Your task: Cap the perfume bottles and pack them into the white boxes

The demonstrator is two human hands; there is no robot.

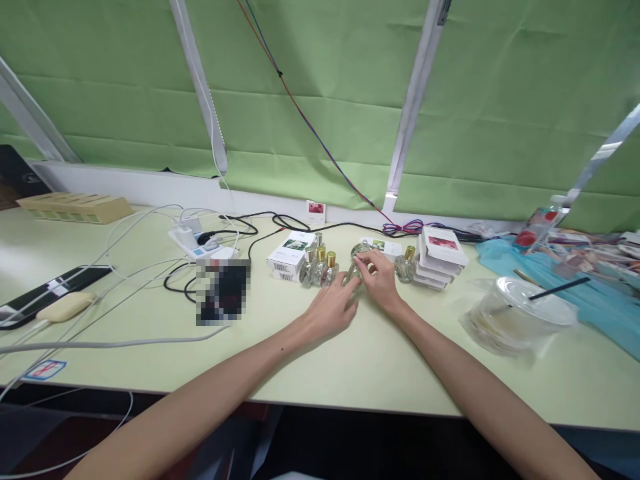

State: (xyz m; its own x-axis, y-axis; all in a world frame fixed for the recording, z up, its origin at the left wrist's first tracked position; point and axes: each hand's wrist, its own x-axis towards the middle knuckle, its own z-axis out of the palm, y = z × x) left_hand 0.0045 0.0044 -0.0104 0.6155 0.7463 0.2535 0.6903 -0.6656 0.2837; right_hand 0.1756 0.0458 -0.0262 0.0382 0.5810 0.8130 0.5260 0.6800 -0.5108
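Observation:
Near the middle of the table my two hands meet at a small clear glass perfume bottle (353, 272). My left hand (327, 307) has its fingertips curled against the lower part of this bottle. Thumb and fingers of my right hand (381, 279) pinch its upper part, partly hiding it. Just behind them lies more clear glass (361, 248), mostly covered by my right fingers. Several glass perfume bottles with gold tops (331, 268) stand together left of my hands. To the right, another gold-topped bottle (405, 265) leans beside stacked white boxes (440, 248) with a pink flower picture.
White boxes with a green-and-white flower picture (291, 252) stand behind the bottles. Leftward are a power strip (193, 241), tangled cables, a tablet (55, 287) and a blurred-out patch (223, 292). A lidded plastic cup with a straw (523, 313) and blue plastic (575, 287) lie right.

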